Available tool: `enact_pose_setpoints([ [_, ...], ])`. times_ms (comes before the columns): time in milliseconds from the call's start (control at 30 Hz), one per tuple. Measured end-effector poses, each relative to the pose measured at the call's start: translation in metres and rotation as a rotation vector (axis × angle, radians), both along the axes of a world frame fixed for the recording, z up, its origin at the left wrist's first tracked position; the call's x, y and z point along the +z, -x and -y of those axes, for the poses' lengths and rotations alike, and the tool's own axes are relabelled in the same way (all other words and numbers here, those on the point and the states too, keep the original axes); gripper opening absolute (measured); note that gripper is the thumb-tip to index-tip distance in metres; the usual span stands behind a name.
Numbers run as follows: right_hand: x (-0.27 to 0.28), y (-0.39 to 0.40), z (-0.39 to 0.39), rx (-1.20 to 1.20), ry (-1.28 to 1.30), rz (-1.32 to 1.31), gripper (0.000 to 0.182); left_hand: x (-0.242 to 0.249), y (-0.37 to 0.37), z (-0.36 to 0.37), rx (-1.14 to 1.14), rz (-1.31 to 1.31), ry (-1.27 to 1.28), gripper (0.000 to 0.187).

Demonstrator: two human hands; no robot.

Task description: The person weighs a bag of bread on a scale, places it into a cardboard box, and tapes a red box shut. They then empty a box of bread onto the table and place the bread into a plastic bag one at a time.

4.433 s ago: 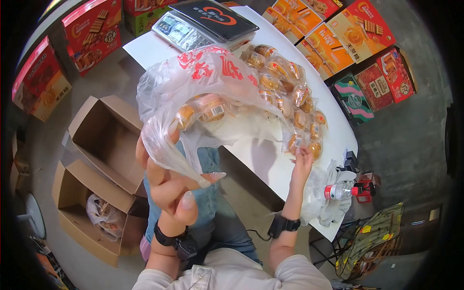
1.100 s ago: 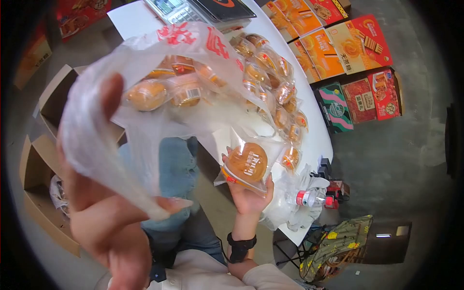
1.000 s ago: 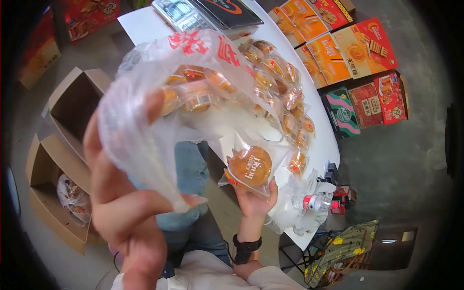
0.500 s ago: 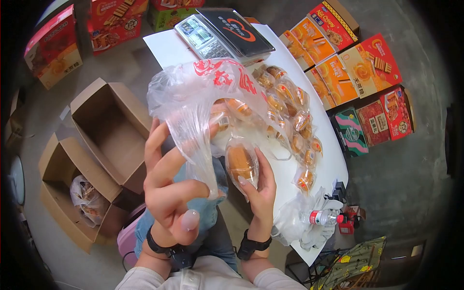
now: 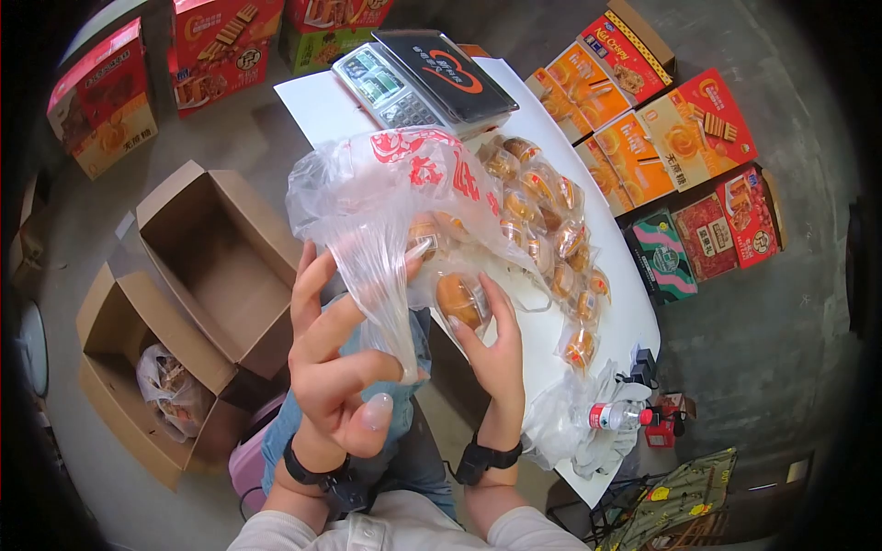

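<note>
Gripping right hand (image 5: 497, 354): fingers clamped on wrapped bun (image 5: 459, 300), at the opening of plastic bag (image 5: 335, 179)
Wrapped bun: probably light, soft; hold around sides
Left hand (image 5: 335, 363): fingers clamped on plastic bag

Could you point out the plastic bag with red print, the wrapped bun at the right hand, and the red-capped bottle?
Plastic bag (image 5: 369, 196): head view, on its white film.
Wrapped bun (image 5: 457, 297): head view, on its brown surface.
Bottle (image 5: 618, 416): head view, on the middle of its side.
</note>
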State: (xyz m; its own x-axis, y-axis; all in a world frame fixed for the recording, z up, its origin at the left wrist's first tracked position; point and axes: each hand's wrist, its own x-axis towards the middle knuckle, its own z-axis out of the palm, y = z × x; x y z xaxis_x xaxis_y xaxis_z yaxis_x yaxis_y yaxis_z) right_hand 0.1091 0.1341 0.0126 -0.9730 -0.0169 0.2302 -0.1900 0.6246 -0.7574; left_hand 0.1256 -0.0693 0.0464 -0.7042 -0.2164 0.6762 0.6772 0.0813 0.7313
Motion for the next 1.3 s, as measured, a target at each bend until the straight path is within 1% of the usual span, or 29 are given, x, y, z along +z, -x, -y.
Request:
enact_pose_setpoints([
  [33,0.003,0.006,0.002,-0.004,-0.135,0.021,0.061,0.0,0.0,0.001,0.0,-0.002,0.001,0.04],
  [67,0.006,0.014,0.007,-0.004,-0.134,0.018,0.061,0.0,0.0,0.001,-0.004,-0.006,0.004,0.039],
  [133,0.009,0.034,0.021,0.15,-0.263,-0.063,0.057,-0.001,0.0,0.002,-0.009,-0.01,0.008,0.039],
  [167,0.007,0.046,0.03,0.149,-0.262,-0.062,0.057,-0.002,0.0,0.002,-0.005,-0.015,0.01,0.039],
  [233,0.002,0.066,0.047,0.182,-0.267,-0.23,0.051,-0.005,0.001,0.002,-0.007,-0.023,0.009,0.039],
  [267,0.006,0.064,0.05,0.179,-0.268,-0.232,0.051,-0.006,0.001,0.003,0.003,-0.023,-0.005,0.041],
  [333,0.014,0.054,0.055,0.167,-0.068,-0.089,0.043,-0.005,0.002,0.005,0.011,-0.025,-0.018,0.042],
  [367,0.01,0.048,0.051,0.16,-0.072,-0.093,0.043,-0.003,0.003,0.005,0.02,-0.012,-0.069,0.044],
  [400,0.004,0.04,0.044,0.138,-0.057,-0.201,0.04,-0.001,0.003,0.004,0.029,0.0,-0.123,0.046],
  [433,-0.004,0.031,0.036,0.117,-0.042,-0.308,0.037,0.0,0.004,0.006,0.046,0.001,-0.102,0.049],
  [500,-0.026,0.014,0.007,0.076,0.118,-0.361,0.028,-0.001,0.003,0.008,0.049,0.01,-0.097,0.05],
  [567,-0.043,-0.002,-0.02,-0.135,0.324,-0.332,0.019,-0.002,0.003,0.01,0.057,0.02,-0.088,0.05],
  [600,-0.05,-0.006,-0.035,-0.272,0.375,-0.3,0.014,-0.002,0.004,0.011,0.048,0.021,-0.097,0.051],
  [667,-0.059,-0.011,-0.068,-0.42,0.414,-0.339,0.014,-0.004,0.004,0.014,0.038,0.021,-0.107,0.052],
  [700,-0.068,-0.01,-0.089,-0.475,0.421,-0.36,0.012,-0.007,0.002,0.018,0.007,0.038,-0.078,0.055],
  [733,-0.072,-0.005,-0.108,-0.475,0.419,-0.36,0.012,-0.009,0.002,0.02,-0.024,0.054,-0.051,0.058],
  [767,-0.075,0.001,-0.124,-0.513,0.425,-0.361,0.012,-0.008,0.002,0.02,-0.023,0.055,-0.055,0.058],
  [833,-0.078,0.02,-0.152,-0.548,0.434,-0.364,0.012,-0.005,0.001,0.019,0.007,0.07,-0.118,0.05],
  [900,-0.081,0.054,-0.173,-0.611,0.37,-0.218,0.011,-0.005,-0.001,0.02,-0.008,0.095,-0.125,0.049],
  [967,-0.106,0.093,-0.204,-0.527,0.105,-0.082,0.021,-0.003,-0.003,0.021,-0.025,0.122,-0.133,0.048],
  [1000,-0.101,0.1,-0.194,-0.525,0.104,-0.082,0.021,-0.002,-0.003,0.022,-0.034,0.128,-0.147,0.047],
  [1067,-0.087,0.11,-0.156,-0.379,-0.471,0.089,0.029,-0.003,-0.002,0.024,-0.037,0.131,-0.162,0.046],
  [1100,-0.088,0.115,-0.149,-0.373,-0.472,0.088,0.029,-0.007,-0.001,0.027,-0.052,0.11,-0.113,0.05],
  [1133,-0.089,0.119,-0.143,-0.296,-0.46,0.167,0.03,-0.01,-0.001,0.029,-0.07,0.091,-0.063,0.055],
  [1167,-0.09,0.121,-0.137,-0.218,-0.447,0.247,0.032,-0.011,-0.001,0.03,-0.066,0.093,-0.062,0.055],
  [1200,-0.09,0.121,-0.13,-0.214,-0.445,0.248,0.032,-0.011,-0.001,0.03,-0.074,0.092,-0.052,0.055],
  [1267,-0.088,0.121,-0.118,-0.283,-0.456,0.196,0.026,-0.009,0.0,0.03,-0.081,0.091,-0.041,0.055],
  [1300,-0.097,0.124,-0.122,-0.282,-0.456,0.198,0.026,-0.004,0.0,0.028,-0.071,0.106,-0.095,0.051],
])
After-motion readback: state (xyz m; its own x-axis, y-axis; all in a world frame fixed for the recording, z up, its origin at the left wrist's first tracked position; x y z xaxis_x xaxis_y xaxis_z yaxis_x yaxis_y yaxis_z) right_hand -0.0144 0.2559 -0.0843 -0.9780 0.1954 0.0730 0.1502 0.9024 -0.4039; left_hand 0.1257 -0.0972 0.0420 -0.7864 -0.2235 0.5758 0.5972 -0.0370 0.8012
